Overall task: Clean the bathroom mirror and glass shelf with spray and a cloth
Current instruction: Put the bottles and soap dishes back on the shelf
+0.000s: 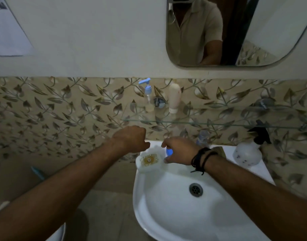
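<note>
2 bare hands reach out over a white sink (pixel 166 214) in the head view. The mirror (pixel 236 32) hangs on the plain wall above and to the right, with rounded lower corners, and its glass reflects a person's pale collared shirt and 1 forearm. Below it the glass shelf (pixel 218 122) runs along the leaf-patterned tiles, clear enough that only its greenish front edge reads plainly. On the shelf stand 1 clear pump bottle (pixel 148 94) with a blue top and 1 pale tube (pixel 174 98) set cap down, with a metal bracket between them.

The spray bottle (pixel 249 151), frosted with a black trigger head, stands on the sink's back ledge under the shelf, well to the right of both hands and touched by neither.

The left hand (pixel 131 139) hovers knuckles-up with its fingers curled under, just beside a white soap dish (pixel 149 161) with a brownish stain; whether it grips anything I cannot tell. The right hand (pixel 179 150), dark cords at its wrist, curls its fingers around a small blue object (pixel 169 151), possibly a cap, just right of the dish. Both hands sit below the shelf and far beneath the mirror.
</note>
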Available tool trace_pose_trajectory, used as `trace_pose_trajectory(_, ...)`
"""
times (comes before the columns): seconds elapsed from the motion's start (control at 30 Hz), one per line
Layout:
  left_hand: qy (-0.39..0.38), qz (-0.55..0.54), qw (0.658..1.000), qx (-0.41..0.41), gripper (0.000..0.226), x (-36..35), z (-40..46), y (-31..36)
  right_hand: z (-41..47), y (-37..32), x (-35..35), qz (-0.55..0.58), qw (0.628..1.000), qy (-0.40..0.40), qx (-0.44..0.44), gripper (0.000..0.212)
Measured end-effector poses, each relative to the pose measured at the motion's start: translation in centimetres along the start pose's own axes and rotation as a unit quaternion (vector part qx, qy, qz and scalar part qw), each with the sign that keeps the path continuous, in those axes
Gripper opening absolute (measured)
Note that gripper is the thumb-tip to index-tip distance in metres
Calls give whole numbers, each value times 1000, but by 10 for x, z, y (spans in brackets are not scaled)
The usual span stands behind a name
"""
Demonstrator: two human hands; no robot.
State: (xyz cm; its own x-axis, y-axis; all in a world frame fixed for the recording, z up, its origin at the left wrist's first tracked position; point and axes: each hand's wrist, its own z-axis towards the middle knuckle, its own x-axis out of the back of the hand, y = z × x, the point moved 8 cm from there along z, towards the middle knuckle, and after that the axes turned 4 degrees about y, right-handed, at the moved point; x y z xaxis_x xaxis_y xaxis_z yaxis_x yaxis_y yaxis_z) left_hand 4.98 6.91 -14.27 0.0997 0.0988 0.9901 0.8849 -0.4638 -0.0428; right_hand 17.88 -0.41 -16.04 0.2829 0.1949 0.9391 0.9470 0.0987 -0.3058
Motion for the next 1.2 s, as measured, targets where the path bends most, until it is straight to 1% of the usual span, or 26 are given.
trace_pose_trajectory(0.07, -58, -5, 998, -12, 55, -42, 9, 5, 21, 20, -27, -39, 999, -27, -20, 68)
trace_pose_trajectory(0.13, -88, 6, 996, -23, 67, -77, 16, 9, 38, 42, -45, -85, 995, -43, -33, 62)
trace_pose_trajectory(0.2, -91, 18, 995, -28, 78, -103, 23, 12, 51, 64, -56, -135, 989, -48, -44, 56)
trace_pose_trajectory(0.3, -118, 21, 992, -31, 97, -138, 36, 14, 70, 92, -72, -195, 978, -49, -58, 62)
trace_pose_trajectory(0.37, -135, 15, 990, -34, 106, -155, 42, 15, 81, 102, -82, -216, 973, -57, -64, 64)
trace_pose_trajectory(0.47, -145, 2, 989, -44, 108, -171, 50, 16, 97, 108, -97, -244, 963, -88, -65, 67)
trace_pose_trajectory(0.57, -124, -6, 991, -57, 103, -173, 53, 18, 105, 111, -106, -306, 943, -113, -60, 68)
trace_pose_trajectory(0.67, -101, -36, 992, -67, 102, -167, 56, 19, 110, 109, -99, -312, 942, -101, -70, 68)
trace_pose_trajectory(0.7, -90, -54, 992, -64, 102, -164, 56, 18, 110, 109, -96, -314, 941, -101, -73, 74)
trace_pose_trajectory(0.77, -67, -111, 990, -49, 103, -158, 57, 15, 110, 111, -90, -285, 949, -97, -93, 93)
trace_pose_trajectory(0.8, -57, -144, 987, -39, 104, -153, 57, 13, 109, 110, -85, -249, 959, -81, -107, 96)
trace_pose_trajectory(0.83, -43, -183, 982, -24, 104, -150, 57, 11, 109, 108, -79, -209, 970, -52, -114, 89)
trace_pose_trajectory(0.9, -12, -273, 962, 16, 99, -140, 55, 5, 107, 104, -68, -103, 987, 16, -123, 59)
trace_pose_trajectory(0.93, 0, -315, 948, 36, 95, -135, 53, 3, 105, 104, -64, -27, 989, 40, -139, 48)
trace_pose_trajectory(0.97, 13, -352, 934, 54, 92, -131, 51, 1, 101, 105, -61, 56, 983, 63, -163, 43)
trace_pose_trajectory(1.0, 22, -382, 922, 67, 89, -127, 49, 1, 95, 106, -59, 143, 967, 86, -192, 40)
trace_pose_trajectory(1.03, 32, -405, 911, 76, 88, -124, 48, 1, 88, 108, -60, 242, 937, 113, -224, 35)
trace_pose_trajectory(1.07, 41, -424, 901, 80, 89, -117, 44, 5, 79, 106, -61, 353, 891, 139, -250, 26)
trace_pose_trajectory(1.1, 51, -443, 891, 81, 91, -112, 42, 9, 71, 101, -65, 464, 832, 150, -264, 18)
trace_pose_trajectory(1.13, 54, -461, 882, 82, 93, -106, 37, 15, 62, 93, -71, 554, 773, 147, -272, 17)
trace_pose_trajectory(1.17, 56, -476, 874, 76, 96, -102, 35, 22, 54, 82, -76, 618, 725, 132, -273, 19)
trace_pose_trajectory(1.2, 52, -487, 869, 68, 97, -99, 32, 29, 49, 72, -82, 666, 686, 110, -273, 23)
